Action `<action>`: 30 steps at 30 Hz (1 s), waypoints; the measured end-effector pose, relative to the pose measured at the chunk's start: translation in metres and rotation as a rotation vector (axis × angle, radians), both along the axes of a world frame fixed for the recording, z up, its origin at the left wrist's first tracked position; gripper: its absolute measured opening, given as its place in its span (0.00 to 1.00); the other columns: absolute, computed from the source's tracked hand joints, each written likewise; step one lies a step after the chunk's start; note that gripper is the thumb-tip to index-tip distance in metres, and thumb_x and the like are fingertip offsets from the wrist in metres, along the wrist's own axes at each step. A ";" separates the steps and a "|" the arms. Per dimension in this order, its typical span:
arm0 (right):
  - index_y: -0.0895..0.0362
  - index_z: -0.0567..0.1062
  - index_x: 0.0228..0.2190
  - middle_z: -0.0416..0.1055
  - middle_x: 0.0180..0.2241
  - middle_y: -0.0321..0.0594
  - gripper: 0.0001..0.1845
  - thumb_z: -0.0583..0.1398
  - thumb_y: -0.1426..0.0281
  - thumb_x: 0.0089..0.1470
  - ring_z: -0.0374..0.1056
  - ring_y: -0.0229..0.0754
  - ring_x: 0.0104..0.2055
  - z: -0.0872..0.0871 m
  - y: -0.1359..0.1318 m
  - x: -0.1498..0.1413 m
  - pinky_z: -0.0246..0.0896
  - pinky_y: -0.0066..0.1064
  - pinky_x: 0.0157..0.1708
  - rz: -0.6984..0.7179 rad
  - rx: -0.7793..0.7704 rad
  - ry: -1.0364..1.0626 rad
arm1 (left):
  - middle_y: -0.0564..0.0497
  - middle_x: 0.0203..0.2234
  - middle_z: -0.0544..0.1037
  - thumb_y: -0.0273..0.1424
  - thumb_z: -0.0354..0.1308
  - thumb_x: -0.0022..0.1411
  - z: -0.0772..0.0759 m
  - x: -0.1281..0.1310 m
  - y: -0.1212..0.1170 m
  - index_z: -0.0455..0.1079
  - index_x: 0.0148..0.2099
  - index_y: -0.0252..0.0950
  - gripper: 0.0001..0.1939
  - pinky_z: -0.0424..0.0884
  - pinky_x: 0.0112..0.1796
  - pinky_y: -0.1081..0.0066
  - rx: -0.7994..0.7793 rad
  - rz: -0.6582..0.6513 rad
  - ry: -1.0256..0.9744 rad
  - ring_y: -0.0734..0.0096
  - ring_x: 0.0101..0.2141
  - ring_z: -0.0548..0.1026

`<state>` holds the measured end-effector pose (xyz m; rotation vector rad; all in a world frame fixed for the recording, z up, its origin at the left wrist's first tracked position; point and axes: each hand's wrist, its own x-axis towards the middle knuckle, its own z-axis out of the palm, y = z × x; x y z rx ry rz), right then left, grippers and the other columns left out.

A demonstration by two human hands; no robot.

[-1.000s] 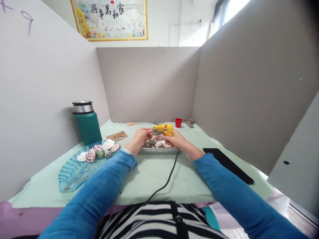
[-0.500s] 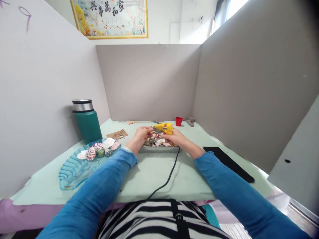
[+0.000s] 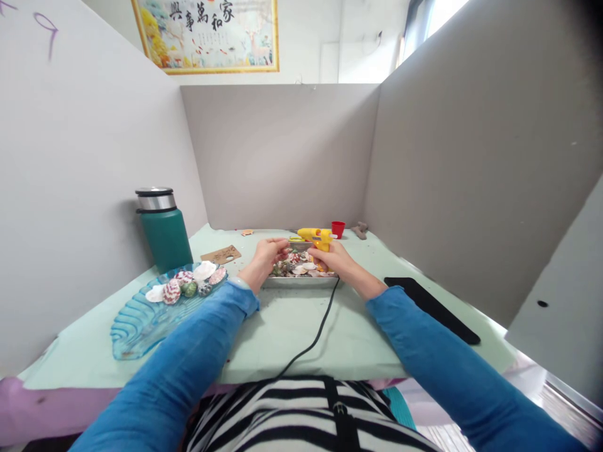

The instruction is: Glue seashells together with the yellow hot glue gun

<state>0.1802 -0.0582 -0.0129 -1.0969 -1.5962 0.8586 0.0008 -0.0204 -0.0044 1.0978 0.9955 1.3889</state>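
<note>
My right hand (image 3: 335,256) grips a yellow hot glue gun (image 3: 315,235) by its handle, nozzle toward the left. A black cord (image 3: 325,319) runs down from it over the table edge. My left hand (image 3: 269,256) is closed in a pinch left of the nozzle; what lies between its fingertips is too small to make out. Below both hands sits a metal tray (image 3: 301,283) full of mixed seashells (image 3: 304,269). On the left, a blue glass shell-shaped dish (image 3: 141,326) carries several larger shells (image 3: 172,291).
A green bottle (image 3: 164,235) stands behind the dish, beside a brown card (image 3: 221,255). A red cup (image 3: 338,230) and a grey-brown object (image 3: 360,230) are at the back right. A black flat pad (image 3: 431,309) lies on the right. Grey partitions (image 3: 282,157) enclose the table.
The glue gun has moved a little to the right and up, its nozzle away from my left fingertips. My left hand has stayed nearly in place.
</note>
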 end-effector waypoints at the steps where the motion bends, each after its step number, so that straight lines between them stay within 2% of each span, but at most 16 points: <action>1: 0.58 0.69 0.25 0.64 0.17 0.32 0.08 0.62 0.67 0.48 0.53 0.29 0.14 0.000 -0.001 0.000 0.47 0.23 0.13 0.015 -0.007 -0.011 | 0.51 0.19 0.73 0.20 0.64 0.49 0.000 0.000 0.000 0.72 0.29 0.29 0.04 0.66 0.23 0.76 0.001 -0.008 0.001 0.79 0.18 0.68; 3: 0.58 0.71 0.28 0.65 0.18 0.32 0.07 0.62 0.68 0.48 0.53 0.29 0.14 0.001 -0.002 -0.001 0.48 0.23 0.13 0.028 -0.025 -0.029 | 0.50 0.20 0.74 0.20 0.64 0.49 0.000 0.000 0.000 0.72 0.29 0.28 0.04 0.66 0.23 0.76 0.004 -0.022 0.000 0.79 0.18 0.68; 11: 0.59 0.72 0.31 0.66 0.18 0.31 0.08 0.62 0.67 0.49 0.55 0.29 0.14 0.001 -0.002 -0.002 0.50 0.22 0.14 -0.006 -0.055 -0.070 | 0.50 0.19 0.73 0.21 0.66 0.48 -0.002 0.000 0.004 0.72 0.29 0.28 0.05 0.66 0.23 0.76 0.027 -0.030 0.000 0.80 0.18 0.68; 30: 0.58 0.72 0.29 0.66 0.18 0.32 0.09 0.63 0.66 0.48 0.55 0.30 0.14 0.001 -0.002 -0.001 0.49 0.23 0.12 0.015 -0.028 -0.097 | 0.48 0.22 0.75 0.19 0.66 0.48 -0.002 -0.001 0.004 0.72 0.30 0.27 0.06 0.67 0.24 0.76 0.036 -0.005 -0.028 0.79 0.20 0.70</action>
